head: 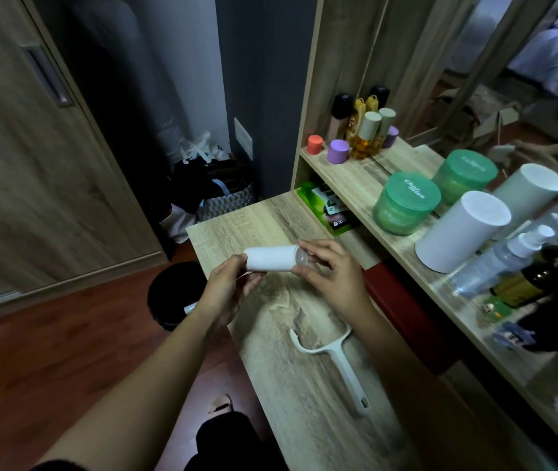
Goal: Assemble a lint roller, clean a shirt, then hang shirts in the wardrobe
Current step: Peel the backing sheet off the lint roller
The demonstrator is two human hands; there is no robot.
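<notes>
A pale wood-grain dressing table (308,423) fills the lower middle of the view, with a raised shelf (355,178) and a mirror (508,79) to its right and a wardrobe door (33,147) across a strip of dark floor to the left.

Both hands hold a white lint roll (271,258) sideways in the air just above the far end of the tabletop. The left hand (233,283) curls round the roll's left end from below, fingers bent close against it. The right hand (332,270) pinches the right end, fingertips on the round end cap and thumb underneath; the palm is well off the roll. The white roller handle (332,358) lies flat on the table nearer the person, apart from both hands, its forked head pointing toward the roll.

The left thumb is hidden behind the roll, and motion blur softens the handle's lower end and the table's near part. The labels on the green jar (405,202) are too blurred to read fully.

The table's left edge drops to the floor beside a black bin (172,300). Bare tabletop lies around the handle on all sides. The shelf is crowded: the jar, a white cylinder (461,229) and a spray bottle (508,256) stand close together along it.
</notes>
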